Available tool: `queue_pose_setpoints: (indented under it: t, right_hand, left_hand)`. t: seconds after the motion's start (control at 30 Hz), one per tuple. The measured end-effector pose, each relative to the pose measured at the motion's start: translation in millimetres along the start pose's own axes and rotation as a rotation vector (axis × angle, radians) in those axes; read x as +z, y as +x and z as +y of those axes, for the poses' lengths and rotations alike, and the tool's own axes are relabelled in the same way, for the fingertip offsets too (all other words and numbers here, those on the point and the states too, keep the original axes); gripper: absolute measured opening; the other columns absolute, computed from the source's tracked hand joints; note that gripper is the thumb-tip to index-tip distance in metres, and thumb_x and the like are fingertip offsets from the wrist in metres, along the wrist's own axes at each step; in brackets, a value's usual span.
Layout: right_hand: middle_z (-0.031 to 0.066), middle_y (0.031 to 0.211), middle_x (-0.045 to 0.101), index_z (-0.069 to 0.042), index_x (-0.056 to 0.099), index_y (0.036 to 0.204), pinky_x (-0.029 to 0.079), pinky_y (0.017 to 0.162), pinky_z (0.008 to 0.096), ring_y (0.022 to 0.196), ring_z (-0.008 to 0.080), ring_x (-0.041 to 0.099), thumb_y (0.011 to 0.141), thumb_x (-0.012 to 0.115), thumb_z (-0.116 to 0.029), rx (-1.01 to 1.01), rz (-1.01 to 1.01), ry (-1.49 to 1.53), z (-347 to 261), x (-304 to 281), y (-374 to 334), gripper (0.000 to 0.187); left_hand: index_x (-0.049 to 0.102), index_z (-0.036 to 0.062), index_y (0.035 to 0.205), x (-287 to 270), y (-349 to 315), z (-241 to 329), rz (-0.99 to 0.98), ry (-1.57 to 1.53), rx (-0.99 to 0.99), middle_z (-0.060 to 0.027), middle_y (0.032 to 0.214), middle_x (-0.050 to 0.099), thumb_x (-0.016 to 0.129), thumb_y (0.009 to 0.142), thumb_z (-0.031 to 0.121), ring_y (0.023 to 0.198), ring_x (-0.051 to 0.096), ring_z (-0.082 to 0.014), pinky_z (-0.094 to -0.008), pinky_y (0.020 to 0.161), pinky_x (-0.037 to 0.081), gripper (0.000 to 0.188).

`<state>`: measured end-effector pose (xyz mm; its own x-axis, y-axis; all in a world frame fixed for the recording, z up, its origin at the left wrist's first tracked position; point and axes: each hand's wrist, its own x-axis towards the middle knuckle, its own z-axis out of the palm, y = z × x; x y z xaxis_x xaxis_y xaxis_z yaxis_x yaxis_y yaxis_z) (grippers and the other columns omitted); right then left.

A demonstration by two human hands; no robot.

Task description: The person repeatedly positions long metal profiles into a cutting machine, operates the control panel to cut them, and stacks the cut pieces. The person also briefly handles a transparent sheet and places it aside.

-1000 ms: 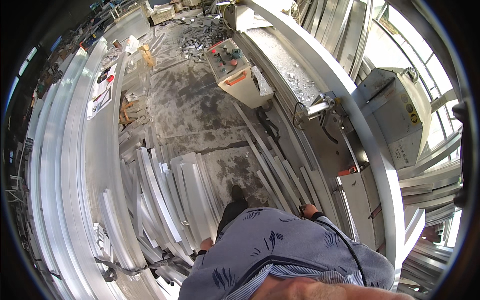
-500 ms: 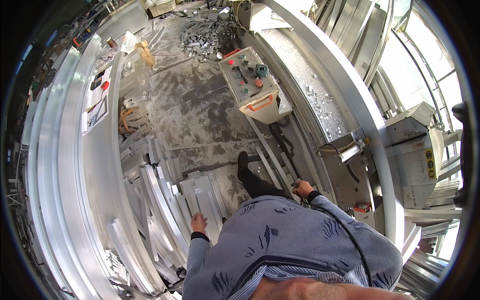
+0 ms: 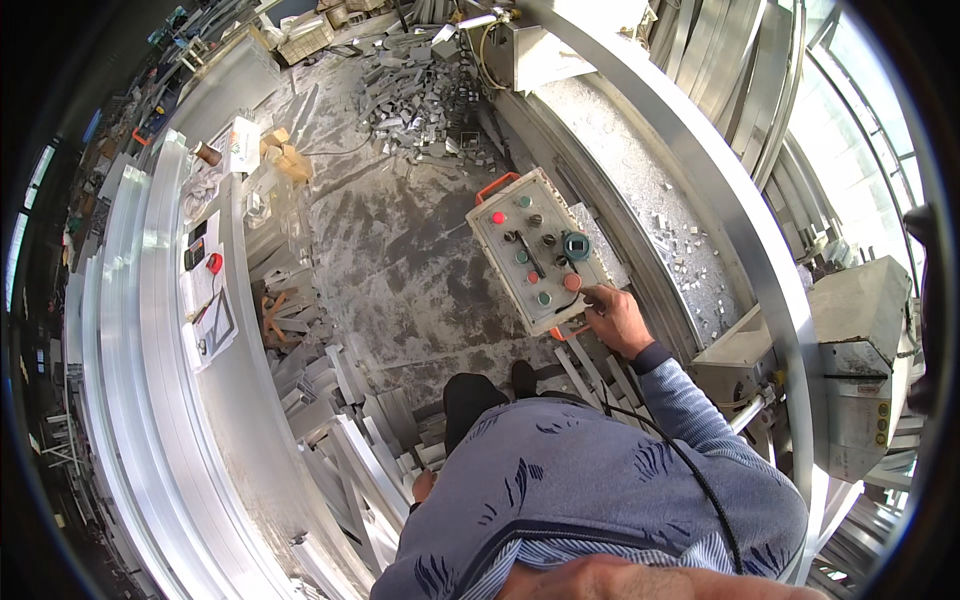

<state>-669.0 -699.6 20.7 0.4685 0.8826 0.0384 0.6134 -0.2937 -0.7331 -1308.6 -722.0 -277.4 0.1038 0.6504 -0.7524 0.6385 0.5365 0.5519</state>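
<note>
My right hand is at the near right corner of a pale control box. Its forefinger reaches toward a large red button, while the other fingers bend by the box's edge; I see nothing held in it. The box's top carries several red, green and black buttons and knobs, and a round teal gauge with a small display. My left hand hangs low beside my body, near long metal profiles. Most of it is hidden by my clothing, so its fingers do not show.
A bench on the left bears long silvery profiles, a clipboard and a calculator. Metal offcuts are heaped on the far floor. A curved-looking machine beam runs along the right. A black cable crosses my right side.
I have come closer to the control box. My right hand has moved from my side forward to its near right corner. My left hand has dropped back, mostly out of sight.
</note>
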Motion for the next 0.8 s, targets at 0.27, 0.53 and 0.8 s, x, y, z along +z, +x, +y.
queue_pose_setpoints:
  t: [0.27, 0.53, 0.8]
  right_hand:
    - [0.0201, 0.099, 0.075, 0.002, 0.074, 0.118, 0.06, 0.082, 0.0395, 0.089, 0.0334, 0.076, 0.083, 0.066, -0.003, 0.05, 0.217, -0.016, -52.9, 27.0, 121.9, 0.036]
    - [0.0207, 0.103, 0.077, 0.001, 0.076, 0.115, 0.06, 0.083, 0.04, 0.09, 0.0321, 0.077, 0.083, 0.068, -0.005, 0.283, 0.218, -0.152, -98.0, 118.2, 239.8, 0.033]
    - [0.0179, 0.094, 0.077, -0.003, 0.078, 0.111, 0.06, 0.081, 0.0424, 0.088, 0.0348, 0.076, 0.083, 0.068, -0.007, 0.416, 0.371, -0.241, -125.1, 120.8, 337.9, 0.03]
  left_hand:
    - [0.061, 0.0129, 0.115, -93.4, 194.4, 226.9, -0.054, -0.235, 0.036, -0.0011, 0.09, 0.063, 0.058, 0.107, 0.037, 0.084, 0.067, -0.0191, -0.0351, 0.066, 0.052, 0.025]
    - [0.061, 0.0121, 0.126, -243.4, 389.4, 325.0, -0.022, -0.409, -0.112, -0.0015, 0.101, 0.066, 0.057, 0.107, 0.039, 0.087, 0.068, -0.0199, -0.0382, 0.067, 0.049, 0.033]
    - [0.061, 0.0065, 0.111, -375.0, 527.4, 382.4, -0.084, 0.049, -0.022, -0.011, 0.096, 0.068, 0.074, 0.093, 0.03, 0.092, 0.066, -0.0314, -0.0472, 0.076, 0.054, 0.032]
